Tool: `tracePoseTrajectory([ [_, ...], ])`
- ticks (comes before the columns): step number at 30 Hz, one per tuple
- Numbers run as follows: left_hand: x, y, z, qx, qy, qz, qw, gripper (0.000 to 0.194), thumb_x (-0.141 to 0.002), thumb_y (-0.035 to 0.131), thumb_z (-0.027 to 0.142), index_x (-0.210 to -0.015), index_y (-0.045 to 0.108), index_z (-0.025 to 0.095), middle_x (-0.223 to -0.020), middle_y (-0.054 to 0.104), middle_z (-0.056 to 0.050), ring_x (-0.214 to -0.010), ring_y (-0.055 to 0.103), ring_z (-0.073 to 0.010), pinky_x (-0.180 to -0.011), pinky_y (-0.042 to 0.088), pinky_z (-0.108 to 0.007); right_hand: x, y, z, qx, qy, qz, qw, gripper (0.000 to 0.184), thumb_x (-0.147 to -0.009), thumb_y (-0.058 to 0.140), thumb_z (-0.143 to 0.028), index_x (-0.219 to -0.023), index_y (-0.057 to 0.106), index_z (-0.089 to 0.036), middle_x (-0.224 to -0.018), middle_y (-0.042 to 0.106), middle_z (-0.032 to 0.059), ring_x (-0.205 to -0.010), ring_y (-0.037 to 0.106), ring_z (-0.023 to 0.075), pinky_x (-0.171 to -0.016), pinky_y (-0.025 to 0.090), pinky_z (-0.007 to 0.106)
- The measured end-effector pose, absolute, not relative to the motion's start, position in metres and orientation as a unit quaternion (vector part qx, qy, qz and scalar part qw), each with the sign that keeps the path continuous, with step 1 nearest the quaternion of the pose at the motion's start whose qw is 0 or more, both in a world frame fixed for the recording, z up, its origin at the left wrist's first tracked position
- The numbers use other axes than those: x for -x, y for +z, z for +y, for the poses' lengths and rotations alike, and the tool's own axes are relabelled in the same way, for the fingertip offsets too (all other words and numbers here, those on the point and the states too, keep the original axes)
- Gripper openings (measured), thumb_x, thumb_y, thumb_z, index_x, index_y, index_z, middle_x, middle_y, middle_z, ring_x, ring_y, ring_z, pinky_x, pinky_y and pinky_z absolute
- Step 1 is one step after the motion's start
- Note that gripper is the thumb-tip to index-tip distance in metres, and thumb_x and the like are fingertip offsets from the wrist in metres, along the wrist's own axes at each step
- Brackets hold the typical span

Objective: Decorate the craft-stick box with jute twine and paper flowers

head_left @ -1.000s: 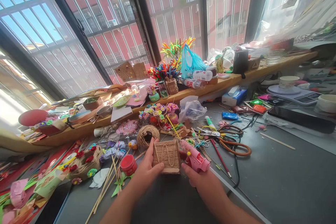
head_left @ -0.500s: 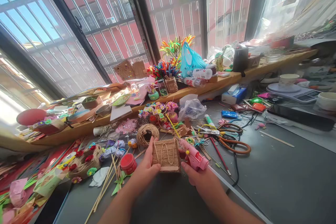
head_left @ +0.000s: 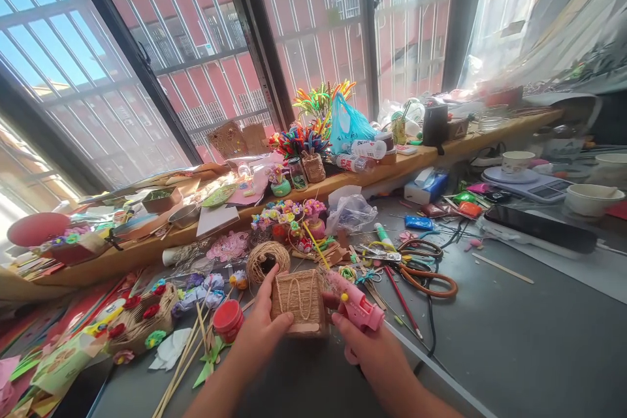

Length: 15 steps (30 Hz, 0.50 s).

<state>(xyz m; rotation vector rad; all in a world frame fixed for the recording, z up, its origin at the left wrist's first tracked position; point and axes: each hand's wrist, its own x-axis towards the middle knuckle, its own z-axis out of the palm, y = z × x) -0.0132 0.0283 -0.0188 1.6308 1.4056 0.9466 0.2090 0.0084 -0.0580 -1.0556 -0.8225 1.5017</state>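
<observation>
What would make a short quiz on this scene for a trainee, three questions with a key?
1. Multiple choice: what does the right hand hold?
a) a brown-handled pair of metal scissors
b) a pink plastic glue gun
c) a thin red pencil

2. True or false: the small round red tub stands to the left of the square box wrapped in brown twine, which the left hand holds.

3. Fill in the blank: the round white paper cup stands on a pale, flat digital ____.

Key: 1: b; 2: true; 3: scale.
</observation>
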Motion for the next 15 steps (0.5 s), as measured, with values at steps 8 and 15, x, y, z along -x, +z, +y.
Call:
tracePoseTrajectory([
  [8, 0.013, -0.016, 0.041, -0.588, 0.404, 0.596, 0.369, 0.053, -0.092, 0.056, 0.043, -0.139, 0.052, 0.018, -0.141, 0.065, -0.016, -0.130, 0.063, -0.0347, -0.113, 0.049, -0.051, -0.208, -0.053, 0.005, 0.430, 0.670, -0.316, 0.516, 0.065, -0.067, 0.085, -0.070, -0.105, 0.083, -0.018, -0.084, 0.078, 0.0099, -0.053, 0.053, 0.0147, -0.045, 0.036, 0.026],
  [15, 0.009, -0.017, 0.038, -0.547, 0.436, 0.589, 0.405, 0.064, -0.087, 0.069, 0.054, -0.139, 0.052, 0.021, -0.133, 0.070, -0.014, -0.117, 0.069, -0.0338, -0.100, 0.057, -0.045, -0.204, -0.051, 0.009, 0.452, 0.701, -0.310, 0.456, 0.051, -0.061, 0.085, -0.066, -0.065, 0.065, -0.019, -0.049, 0.053, -0.0026, -0.047, 0.045, 0.0113, -0.043, 0.030, 0.024],
])
